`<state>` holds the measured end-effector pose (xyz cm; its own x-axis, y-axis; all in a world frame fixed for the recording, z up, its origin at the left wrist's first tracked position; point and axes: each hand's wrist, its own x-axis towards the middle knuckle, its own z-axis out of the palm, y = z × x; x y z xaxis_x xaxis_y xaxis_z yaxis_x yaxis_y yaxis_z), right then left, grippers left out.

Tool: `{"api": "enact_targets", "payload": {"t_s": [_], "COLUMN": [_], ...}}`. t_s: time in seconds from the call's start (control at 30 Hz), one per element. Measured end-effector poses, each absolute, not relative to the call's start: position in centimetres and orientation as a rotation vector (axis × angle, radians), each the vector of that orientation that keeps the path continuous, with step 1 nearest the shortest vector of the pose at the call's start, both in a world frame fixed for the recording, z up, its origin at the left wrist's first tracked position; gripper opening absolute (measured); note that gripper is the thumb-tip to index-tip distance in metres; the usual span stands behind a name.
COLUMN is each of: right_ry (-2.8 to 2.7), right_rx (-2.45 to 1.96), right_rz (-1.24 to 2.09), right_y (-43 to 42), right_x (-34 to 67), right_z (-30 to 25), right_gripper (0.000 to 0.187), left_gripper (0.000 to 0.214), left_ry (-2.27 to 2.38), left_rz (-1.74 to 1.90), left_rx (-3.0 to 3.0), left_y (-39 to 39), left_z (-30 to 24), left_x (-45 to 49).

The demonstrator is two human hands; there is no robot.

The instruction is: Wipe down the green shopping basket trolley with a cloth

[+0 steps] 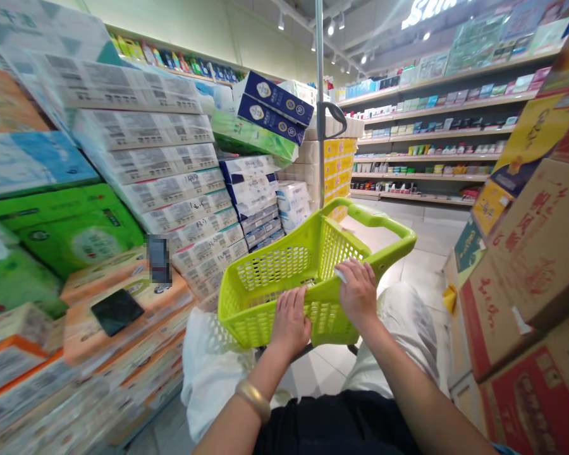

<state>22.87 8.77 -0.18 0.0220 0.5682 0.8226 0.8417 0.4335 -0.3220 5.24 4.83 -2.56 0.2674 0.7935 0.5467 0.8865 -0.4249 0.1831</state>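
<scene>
Between the tissue stacks and the cartons, low in a narrow shop aisle, the person has both hands on a lime-green basket [284,272]. It sits tilted in front of the knees, mouth turned up and away, with nothing visible inside. The left hand [290,323] lies against the near mesh wall, fingers hooked toward the top edge. The right hand [358,292] is closed around the rim at the near corner, with a scrap of something white by the fingertips, too small to tell what.

Now the risks. The basket is tipped and gripped only at its near end, so a slack hold could let it roll off toward the floor. A grey pole [318,63] with a dark grip rises just behind it, close to the slanting white packs [171,183] on the left, and a swing that way might nudge the pile. A dark phone [116,311] lies loose on an orange pack [171,300], and a knock to that stack could send it sliding. On the right, cardboard cartons [531,265] crowd in and leave little elbow room.

Underfoot, pale glossy floor tiles [427,253] run down the aisle. Long shelves [436,120] of small goods line the far wall, and spotlights [332,26] and a lit sign hang overhead.
</scene>
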Motion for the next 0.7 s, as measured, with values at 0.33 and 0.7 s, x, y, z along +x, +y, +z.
{"api": "enact_targets", "payload": {"t_s": [0.33,0.7], "right_ry": [-1.809,-1.831], "right_rx": [-1.212,-1.165], "right_rz": [-0.292,-0.283], "right_y": [7.9,7.2], "right_x": [21.0,19.2], "right_z": [-0.4,-1.4], "right_gripper": [0.034,0.033], "left_gripper": [0.073,0.075], "left_ry": [-1.594,-1.606], "left_rz": [-0.864,-0.873], "left_rx": [-2.389,-2.367], "left_y": [4.3,4.0], "left_z": [-2.7,-3.0], "left_x": [4.6,4.8]}}
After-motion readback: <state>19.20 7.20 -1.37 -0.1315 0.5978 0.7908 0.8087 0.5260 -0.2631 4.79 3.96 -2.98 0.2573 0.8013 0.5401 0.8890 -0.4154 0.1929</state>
